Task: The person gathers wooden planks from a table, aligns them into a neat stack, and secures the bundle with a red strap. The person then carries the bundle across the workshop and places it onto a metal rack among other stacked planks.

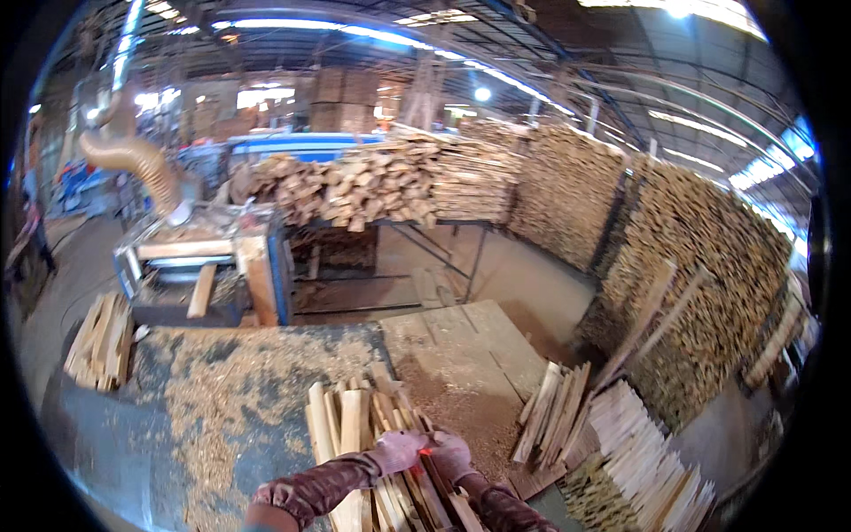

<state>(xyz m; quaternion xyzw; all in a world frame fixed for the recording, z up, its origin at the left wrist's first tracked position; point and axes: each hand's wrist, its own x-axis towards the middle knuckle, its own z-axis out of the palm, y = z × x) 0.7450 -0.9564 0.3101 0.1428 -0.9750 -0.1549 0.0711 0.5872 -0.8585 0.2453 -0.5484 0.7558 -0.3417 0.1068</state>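
Both my hands meet low in the middle of the view, over a heap of loose wooden strips [352, 424] on the worktable. My left hand [397, 450], its forearm in a patterned brown sleeve, has its fingers curled in. Against it, my right hand [452, 455] is also closed, its sleeve similarly brown. A wooden strip [429, 495] runs from between the hands toward me, and both appear to grip its far end. A small red glow shows where the hands meet. Blur and the hands themselves hide the fingertips.
Sawdust and shavings [230, 377] cover the dark tabletop [106, 434]. Bundled strips lie at its left end [100, 341] and right edge [554, 412]. Beyond stands a machine [202, 248] with a ribbed hose [142, 164]. Tall wood stacks [700, 266] line the right.
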